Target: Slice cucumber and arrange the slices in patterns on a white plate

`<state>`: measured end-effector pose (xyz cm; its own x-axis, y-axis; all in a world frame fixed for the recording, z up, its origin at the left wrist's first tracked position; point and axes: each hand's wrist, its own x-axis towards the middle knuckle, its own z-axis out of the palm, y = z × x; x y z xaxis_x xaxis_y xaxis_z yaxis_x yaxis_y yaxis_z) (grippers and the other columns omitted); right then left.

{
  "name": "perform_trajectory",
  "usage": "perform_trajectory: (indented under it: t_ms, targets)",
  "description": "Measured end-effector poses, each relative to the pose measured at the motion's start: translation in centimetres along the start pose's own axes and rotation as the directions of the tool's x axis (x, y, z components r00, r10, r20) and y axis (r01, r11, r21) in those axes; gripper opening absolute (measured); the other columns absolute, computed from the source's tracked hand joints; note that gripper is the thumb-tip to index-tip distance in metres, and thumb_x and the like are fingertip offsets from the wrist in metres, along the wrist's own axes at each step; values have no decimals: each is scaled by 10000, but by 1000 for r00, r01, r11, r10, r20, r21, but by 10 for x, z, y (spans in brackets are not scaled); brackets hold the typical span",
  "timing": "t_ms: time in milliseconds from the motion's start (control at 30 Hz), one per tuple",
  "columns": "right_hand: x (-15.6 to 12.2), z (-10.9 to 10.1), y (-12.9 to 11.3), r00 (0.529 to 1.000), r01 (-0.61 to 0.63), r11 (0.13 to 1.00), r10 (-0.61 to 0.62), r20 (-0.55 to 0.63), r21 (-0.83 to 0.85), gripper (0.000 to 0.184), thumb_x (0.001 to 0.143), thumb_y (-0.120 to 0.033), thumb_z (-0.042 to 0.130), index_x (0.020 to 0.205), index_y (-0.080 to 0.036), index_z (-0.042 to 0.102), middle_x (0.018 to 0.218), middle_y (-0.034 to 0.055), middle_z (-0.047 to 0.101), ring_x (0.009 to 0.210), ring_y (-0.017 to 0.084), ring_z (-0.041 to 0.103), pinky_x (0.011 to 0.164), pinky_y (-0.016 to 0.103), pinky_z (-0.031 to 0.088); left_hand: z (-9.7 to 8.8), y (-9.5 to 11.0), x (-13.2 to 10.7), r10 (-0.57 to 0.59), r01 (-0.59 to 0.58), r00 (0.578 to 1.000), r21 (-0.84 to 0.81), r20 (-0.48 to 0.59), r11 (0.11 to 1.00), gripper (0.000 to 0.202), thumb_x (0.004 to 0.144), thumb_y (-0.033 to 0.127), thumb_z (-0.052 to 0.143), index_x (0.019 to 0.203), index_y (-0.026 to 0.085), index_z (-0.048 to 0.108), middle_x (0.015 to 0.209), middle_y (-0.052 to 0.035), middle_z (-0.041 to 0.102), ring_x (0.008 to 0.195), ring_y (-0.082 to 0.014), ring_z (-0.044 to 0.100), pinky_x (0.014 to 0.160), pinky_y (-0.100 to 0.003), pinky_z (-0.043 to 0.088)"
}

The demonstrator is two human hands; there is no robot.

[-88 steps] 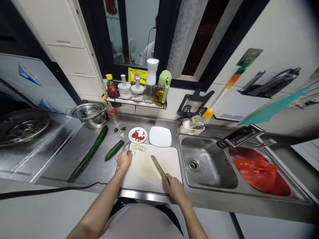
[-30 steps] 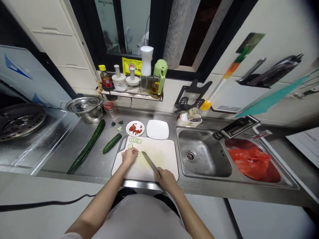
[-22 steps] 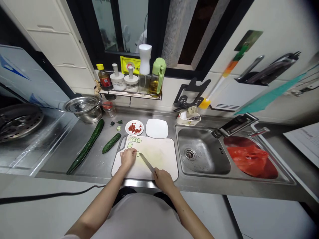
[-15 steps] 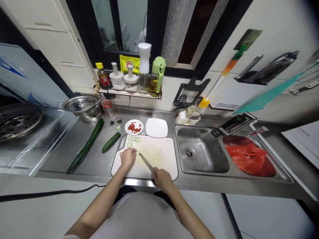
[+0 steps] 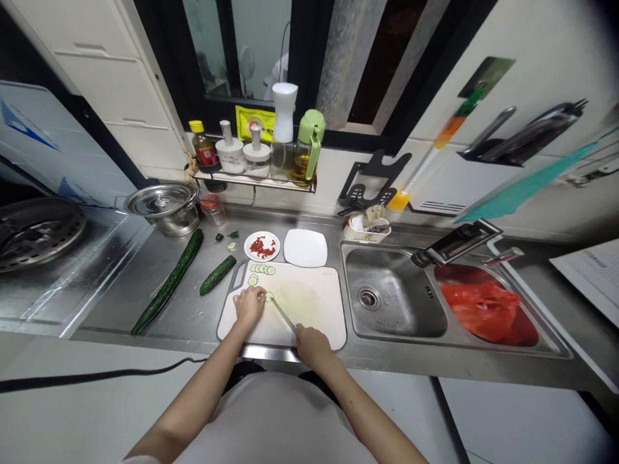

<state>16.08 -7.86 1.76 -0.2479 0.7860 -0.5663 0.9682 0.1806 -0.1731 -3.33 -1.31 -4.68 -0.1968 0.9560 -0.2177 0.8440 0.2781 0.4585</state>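
Note:
On the white cutting board (image 5: 309,322), my right hand (image 5: 313,347) is closed around the handle of a kitchen knife (image 5: 284,315). The blade points up and left, its tip at a pale green cucumber slice (image 5: 269,297). My left hand (image 5: 250,305) rests on the board with bent fingers closed at the slice's left edge; the fingertips partly hide what they pinch. Behind it lie a few more slices (image 5: 253,280) and a neat overlapping row of cucumber slices (image 5: 262,269). Left of the board are a cut cucumber piece (image 5: 217,276) and a long whole cucumber (image 5: 169,281).
Behind the board stand a plate of chopped red bits (image 5: 262,256) and a white square plate (image 5: 304,247). A steel sink (image 5: 394,293) lies to the right, with a red plastic bag (image 5: 483,309) beyond. A lidded pot (image 5: 167,207) and condiment shelf (image 5: 271,182) are at the back.
The whole view has shifted slightly to the right. The knife blade looks more upright and narrower beside the slice; both hands stay nearly in place.

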Motion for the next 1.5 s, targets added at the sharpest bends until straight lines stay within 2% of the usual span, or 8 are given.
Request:
perform_trajectory:
  t_ms: [433, 833, 1500]
  targets:
    - [-1, -4, -5, 997, -28, 1000, 28, 69, 2, 298, 892, -94, 378, 1135, -141, 543, 975, 152, 675, 954, 255, 650, 713, 310, 451, 2, -1, 2, -15, 15, 1000, -3, -13, 1000, 201, 847, 290, 506, 914, 273, 695, 1024, -43, 693, 1021, -245, 559, 853, -387, 302]
    - [8, -1, -5, 999, -9, 1000, 8, 46, 16, 294, 880, -81, 370, 1117, -134, 534, 984, 157, 667, 937, 249, 645, 700, 299, 428, 3, -2, 2, -10, 10, 1000, -22, -12, 1000, 185, 835, 279, 524, 916, 269, 690, 1027, -39, 690, 1034, -251, 557, 856, -389, 297]
    - [15, -3, -14, 1000, 12, 1000, -13, -2, -12, 297, 865, -66, 375, 1101, -133, 543, 1003, 156, 671, 952, 254, 655, 724, 314, 468, 6, -6, 2, 12, -13, 1000, -35, -28, 999, 192, 840, 287, 513, 901, 266, 694, 1001, -41, 694, 1006, -242, 562, 841, -376, 292]
